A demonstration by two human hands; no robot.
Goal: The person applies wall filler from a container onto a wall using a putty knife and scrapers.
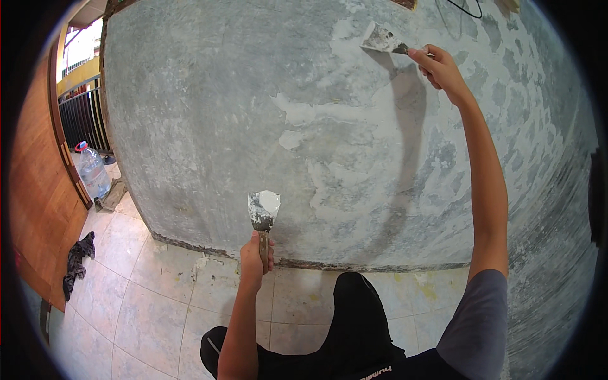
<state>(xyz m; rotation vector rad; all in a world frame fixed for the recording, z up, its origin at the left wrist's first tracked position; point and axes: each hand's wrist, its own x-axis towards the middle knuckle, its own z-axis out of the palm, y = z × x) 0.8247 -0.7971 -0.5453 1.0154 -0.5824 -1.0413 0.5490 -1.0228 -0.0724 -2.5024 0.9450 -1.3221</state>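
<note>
At the far left of the frame a wooden door (38, 190) stands open, with a dark rag (77, 263) on the tiled floor (158, 304) at its foot. Just above, in the left middle, a clear plastic water bottle (92, 170) stands near a dark railing (81, 120). The grey plastered wall (202, 114) fills the centre, patched with paler filler.

At lower centre the left hand (256, 256) is closed in a fist round the wooden handle of a putty knife (263, 212), held upright with white filler on its blade, just in front of the wall's base. At the upper right the right hand (440, 69), arm raised, pinches the handle of a second scraper (382, 40), whose blade lies against the wall on a pale patch.
</note>
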